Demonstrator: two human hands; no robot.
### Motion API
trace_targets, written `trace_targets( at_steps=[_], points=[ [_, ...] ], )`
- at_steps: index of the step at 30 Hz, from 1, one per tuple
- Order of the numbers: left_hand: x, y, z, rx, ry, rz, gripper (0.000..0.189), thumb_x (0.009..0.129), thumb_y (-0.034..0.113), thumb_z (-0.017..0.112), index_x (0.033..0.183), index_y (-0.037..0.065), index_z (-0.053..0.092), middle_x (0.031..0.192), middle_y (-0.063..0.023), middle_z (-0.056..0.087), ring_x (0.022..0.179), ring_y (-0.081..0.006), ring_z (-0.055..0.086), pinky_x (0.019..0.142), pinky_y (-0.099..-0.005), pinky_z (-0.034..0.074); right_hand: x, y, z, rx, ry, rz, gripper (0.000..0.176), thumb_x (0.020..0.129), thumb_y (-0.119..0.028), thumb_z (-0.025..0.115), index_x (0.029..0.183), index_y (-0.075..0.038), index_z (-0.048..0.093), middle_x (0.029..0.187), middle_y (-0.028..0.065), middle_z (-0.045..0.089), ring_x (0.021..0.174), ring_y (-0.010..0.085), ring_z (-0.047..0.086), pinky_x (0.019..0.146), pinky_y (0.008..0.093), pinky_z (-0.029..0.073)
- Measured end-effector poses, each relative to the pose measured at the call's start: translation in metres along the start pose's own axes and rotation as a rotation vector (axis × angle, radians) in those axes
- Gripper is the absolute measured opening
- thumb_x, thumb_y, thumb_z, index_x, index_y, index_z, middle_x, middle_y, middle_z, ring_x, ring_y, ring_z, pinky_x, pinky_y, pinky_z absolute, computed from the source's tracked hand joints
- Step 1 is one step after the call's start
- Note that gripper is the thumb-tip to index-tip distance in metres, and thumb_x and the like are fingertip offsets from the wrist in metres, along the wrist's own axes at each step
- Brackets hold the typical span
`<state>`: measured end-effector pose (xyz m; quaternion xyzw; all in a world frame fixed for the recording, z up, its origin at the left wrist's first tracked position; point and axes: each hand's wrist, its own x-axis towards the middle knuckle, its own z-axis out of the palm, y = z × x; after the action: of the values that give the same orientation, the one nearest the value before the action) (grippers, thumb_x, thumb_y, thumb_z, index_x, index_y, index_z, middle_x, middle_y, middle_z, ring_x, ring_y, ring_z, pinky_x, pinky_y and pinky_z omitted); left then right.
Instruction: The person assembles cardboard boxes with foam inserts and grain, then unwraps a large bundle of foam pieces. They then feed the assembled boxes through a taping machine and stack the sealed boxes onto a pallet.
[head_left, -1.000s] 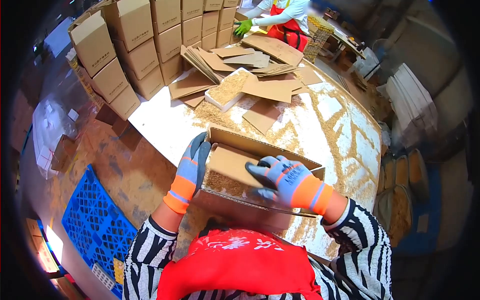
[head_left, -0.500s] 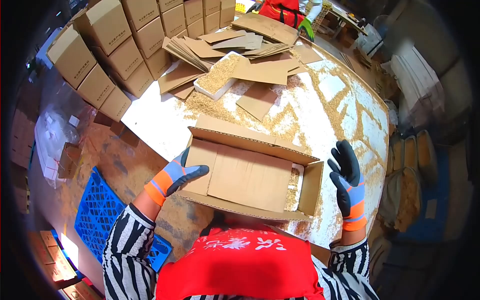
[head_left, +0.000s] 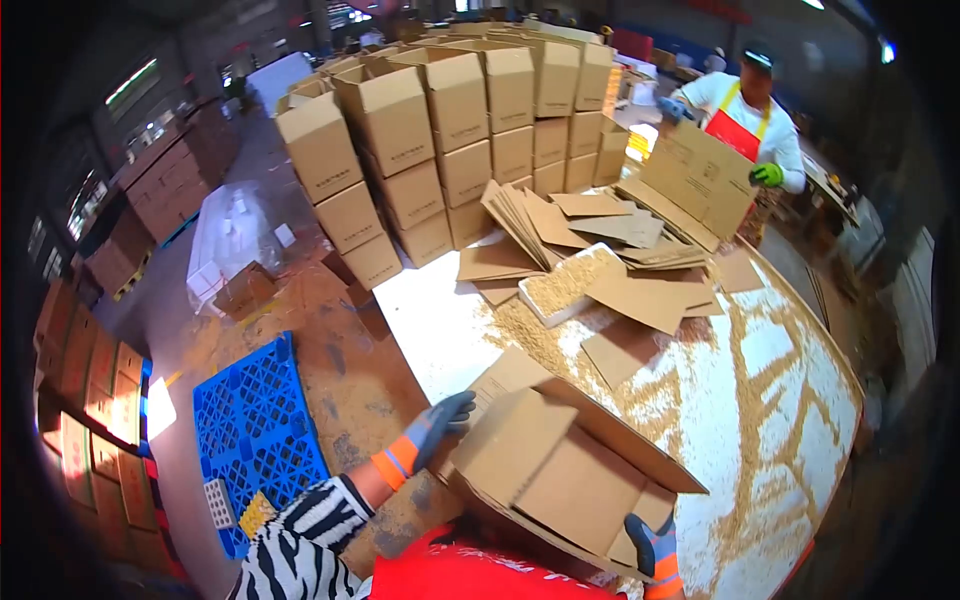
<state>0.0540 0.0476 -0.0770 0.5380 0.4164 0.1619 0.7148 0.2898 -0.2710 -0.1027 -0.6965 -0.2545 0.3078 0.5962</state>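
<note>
On your left, a blue pallet (head_left: pixel 262 432) lies on the floor (head_left: pixel 350 390), with a white block (head_left: pixel 218 502) and a yellow block (head_left: pixel 257 513) at its near end. Farther left, you see stacked cartons (head_left: pixel 95 380). Beyond the pallet, note a plastic-wrapped bundle (head_left: pixel 237 238). At far right, facing you, a co-worker (head_left: pixel 730 128) holds cardboard (head_left: pixel 705 180).

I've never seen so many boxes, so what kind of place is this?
Probably a packing workshop or warehouse: there are tall stacks of cardboard boxes, a messy pile of flat cardboard pieces and a blue plastic pallet.
</note>
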Motion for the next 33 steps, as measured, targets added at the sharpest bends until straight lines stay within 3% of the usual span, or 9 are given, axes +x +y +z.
trace_targets(
  at_steps=[2, 3, 7, 10, 14, 21, 26, 28, 33],
  points=[
    [0.011, -0.056, 0.003, 0.243, -0.095, 0.21, 0.061, 0.094, 0.047, 0.031, 0.133, 0.001, 0.037, 0.132, -0.0103, 0.044, 0.121, -0.0203, 0.04, 0.103, -0.0346, 0.029, -0.009, -0.017, 0.001, 0.122, 0.008, 0.071, 0.064, 0.076, -0.015, 0.065, 0.131, -0.001, 0.035, 0.122, 0.0126, 0.051, 0.108, 0.0226, 0.051, 0.09, 0.0349, 0.043],
    [0.002, -0.052, 0.024, -0.285, -0.151, 0.085, 0.053, 0.091, 0.034, 0.044, 0.131, 0.0, 0.038, 0.131, -0.014, 0.044, 0.122, -0.0268, 0.04, 0.101, -0.0366, 0.032, -0.01, -0.021, 0.003, 0.137, 0.012, 0.053, 0.063, 0.078, -0.018, 0.063, 0.132, -0.001, 0.035, 0.122, 0.0135, 0.05, 0.109, 0.0238, 0.051, 0.09, 0.0356, 0.043],
    [0.008, -0.059, 0.009, 0.509, -0.199, 0.791, 0.06, 0.07, -0.001, 0.055, 0.128, -0.002, 0.039, 0.13, -0.0195, 0.044, 0.121, -0.0337, 0.042, 0.101, -0.0366, 0.033, -0.007, -0.056, 0.011, 0.219, -0.02, 0.188, 0.059, 0.081, -0.02, 0.058, 0.131, -0.001, 0.034, 0.123, 0.0134, 0.049, 0.108, 0.0237, 0.052, 0.089, 0.0361, 0.044],
    [0.034, -0.019, -0.036, 0.474, -0.22, 0.939, 0.062, 0.067, -0.001, 0.054, 0.127, -0.004, 0.04, 0.127, -0.0203, 0.045, 0.12, -0.0333, 0.043, 0.101, -0.0367, 0.033, 0.02, -0.091, 0.057, 0.292, 0.021, 0.091, 0.058, 0.081, -0.017, 0.057, 0.131, -0.002, 0.034, 0.122, 0.0134, 0.049, 0.106, 0.0235, 0.053, 0.088, 0.0347, 0.045],
    [0.063, 0.077, -0.122, -0.714, -0.065, 0.134, 0.033, 0.086, 0.013, 0.055, 0.116, 0.001, 0.053, 0.112, -0.0123, 0.059, 0.101, -0.0253, 0.058, 0.092, -0.0367, 0.043, 0.088, -0.115, 0.149, 0.182, 0.019, 0.034, 0.053, 0.08, -0.009, 0.06, 0.127, -0.002, 0.038, 0.109, 0.0079, 0.056, 0.095, 0.0177, 0.057, 0.084, 0.0298, 0.046],
    [0.254, 0.012, -0.323, -0.984, -0.085, 0.276, 0.045, 0.09, 0.038, 0.042, 0.116, 0.002, 0.052, 0.115, -0.0134, 0.058, 0.103, -0.029, 0.056, 0.094, -0.0434, 0.042, 0.205, -0.081, 0.361, 0.549, -0.008, 0.109, 0.068, 0.073, 0.009, 0.064, 0.13, -0.004, 0.03, 0.109, 0.0124, 0.053, 0.087, 0.0192, 0.059, 0.076, 0.0291, 0.051],
    [0.328, -0.079, -0.324, -1.219, -0.185, 0.615, 0.047, 0.094, 0.037, 0.033, 0.124, 0.002, 0.046, 0.126, -0.0138, 0.049, 0.114, -0.028, 0.048, 0.102, -0.0387, 0.034, 0.236, 0.049, 0.407, 0.476, 0.178, 0.2, 0.078, 0.075, -0.002, 0.067, 0.137, -0.006, 0.02, 0.092, 0.011, 0.059, 0.075, 0.016, 0.058, 0.063, 0.026, 0.048],
    [0.369, -0.114, -0.312, -0.515, 1.065, 0.472, 0.035, 0.094, 0.019, 0.039, 0.125, 0.002, 0.044, 0.126, -0.0122, 0.047, 0.113, -0.0238, 0.047, 0.099, -0.0324, 0.035, 0.242, 0.062, 0.417, 0.265, 0.303, 0.157, 0.082, 0.077, -0.003, 0.066, 0.14, -0.011, 0.014, 0.085, 0.0091, 0.059, 0.064, 0.0137, 0.055, 0.051, 0.0239, 0.044],
    [0.343, -0.065, -0.327, -1.235, 0.784, 0.604, 0.049, 0.093, 0.032, 0.037, 0.134, 0.006, 0.034, 0.138, -0.0043, 0.035, 0.123, -0.0185, 0.035, 0.104, -0.0274, 0.025, 0.246, 0.034, 0.427, 0.247, 0.412, 0.201, 0.065, 0.078, 0.0, 0.064, 0.131, -0.012, 0.029, 0.082, 0.0062, 0.059, 0.06, 0.0122, 0.053, 0.05, 0.0231, 0.043]
  ],
)
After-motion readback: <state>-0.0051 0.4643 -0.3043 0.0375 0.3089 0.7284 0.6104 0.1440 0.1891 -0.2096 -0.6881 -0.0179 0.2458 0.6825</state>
